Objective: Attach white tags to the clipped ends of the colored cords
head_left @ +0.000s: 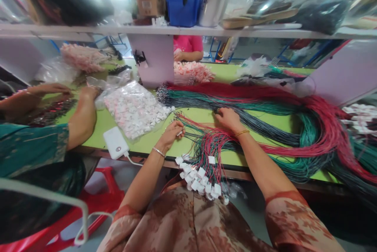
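My left hand (172,135) is closed near the table's front, its fingers pinching a small white connector (179,133). Beyond it lies a clear bag of white connectors (134,108). My right hand (228,119) is closed, with its fingertips on the bundle of black wires (256,123). Between and below my hands, red, green and black wires (213,142) run over the table edge. White connectors (200,181) on their ends hang in a cluster against my clothing. Long red wires (235,88) and green wires (194,96) lie behind and curve round at the right.
A white power bank (115,143) with a cable lies by the left table edge. On the left, a co-worker's arm (84,112) reaches over the table. Another person (188,47) sits opposite. Above, a shelf (188,30) carries a blue bin (184,11).
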The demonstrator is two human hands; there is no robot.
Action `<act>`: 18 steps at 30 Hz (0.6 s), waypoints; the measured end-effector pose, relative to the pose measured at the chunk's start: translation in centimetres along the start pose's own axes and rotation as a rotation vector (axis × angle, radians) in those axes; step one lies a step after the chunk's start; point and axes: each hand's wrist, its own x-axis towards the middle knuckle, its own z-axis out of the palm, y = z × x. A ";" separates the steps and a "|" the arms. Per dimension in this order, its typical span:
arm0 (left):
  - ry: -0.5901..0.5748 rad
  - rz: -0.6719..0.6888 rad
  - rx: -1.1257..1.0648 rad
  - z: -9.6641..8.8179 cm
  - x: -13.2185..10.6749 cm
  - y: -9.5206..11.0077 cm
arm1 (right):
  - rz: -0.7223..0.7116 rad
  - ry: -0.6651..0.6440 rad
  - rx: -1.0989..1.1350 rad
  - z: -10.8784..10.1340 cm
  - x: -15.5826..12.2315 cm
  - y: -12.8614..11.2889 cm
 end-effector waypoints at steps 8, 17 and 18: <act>0.092 0.009 0.037 0.2 0.2 -0.3 | -0.375 -0.142 0.874 -3.5 -5.6 -8.6; 0.129 0.055 0.055 -0.1 0.7 -1.0 | -0.298 -0.207 0.869 1.9 -6.9 -11.1; 0.119 0.067 0.069 0.0 0.6 -1.0 | -0.272 -0.204 0.878 2.1 -6.8 -11.1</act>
